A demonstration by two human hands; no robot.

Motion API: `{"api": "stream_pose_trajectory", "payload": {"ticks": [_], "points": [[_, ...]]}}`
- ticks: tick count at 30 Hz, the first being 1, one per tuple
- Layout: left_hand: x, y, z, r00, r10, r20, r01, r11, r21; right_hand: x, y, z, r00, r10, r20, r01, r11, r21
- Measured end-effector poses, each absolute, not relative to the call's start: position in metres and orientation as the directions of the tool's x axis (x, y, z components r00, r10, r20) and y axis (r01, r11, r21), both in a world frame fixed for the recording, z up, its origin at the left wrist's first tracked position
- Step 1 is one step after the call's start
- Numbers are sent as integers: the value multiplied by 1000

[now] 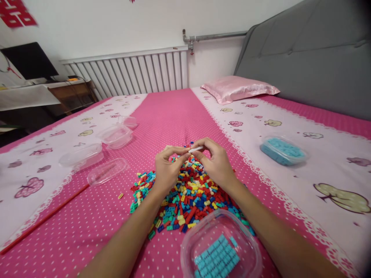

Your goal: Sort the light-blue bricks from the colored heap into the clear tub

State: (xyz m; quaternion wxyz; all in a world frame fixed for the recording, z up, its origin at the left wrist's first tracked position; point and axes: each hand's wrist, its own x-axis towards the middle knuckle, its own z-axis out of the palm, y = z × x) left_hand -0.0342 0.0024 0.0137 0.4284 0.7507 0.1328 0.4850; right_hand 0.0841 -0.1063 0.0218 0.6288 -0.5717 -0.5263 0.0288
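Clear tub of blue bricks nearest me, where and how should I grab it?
Probably by the left wall of the clear tub, left hand coming in from the left: the brick pile crowds its far edge, and the right forearm runs close along its right side. Keep it level.

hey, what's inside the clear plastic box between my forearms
The clear plastic box holds rows of light-blue toy bricks, plus one small light-blue piece beside them. Whatever lies beneath them is covered.

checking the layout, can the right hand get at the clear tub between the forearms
Probably yes: only the brick pile lies between the right hand and the clear tub, though that hand pinches a white piece.
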Motion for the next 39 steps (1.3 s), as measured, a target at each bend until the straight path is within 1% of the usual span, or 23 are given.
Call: {"api": "stream_pose_trajectory", "payload": {"ticks": [6, 11, 18, 23, 31, 35, 39], "points": [[-37, 2, 14, 470, 575, 670, -175, -684, 709, 84, -107, 24, 442, 639, 630, 575, 337, -746], [-39, 1, 18, 492, 560, 666, -106, -721, 684, 89, -107, 21, 449, 641, 622, 555, 346, -757], [-39, 6, 18, 521, 556, 648, -97, -715, 692, 92, -103, 16, 468, 655, 593, 500, 358, -789], [-40, 4, 19, 572, 522, 632, -93, -725, 683, 94, -103, 15, 488, 658, 573, 475, 351, -807], [-45, 5, 16, 604, 499, 622, -94, -730, 676, 97, -106, 11, 468, 674, 571, 440, 383, -812], [-44, 4, 15, 611, 511, 604, -83, -718, 691, 96, -105, 8, 453, 699, 553, 435, 369, -822], [-52, 20, 30, 584, 593, 554, 13, -689, 724, 98, -105, 7, 425, 742, 519, 434, 336, -836]]}}
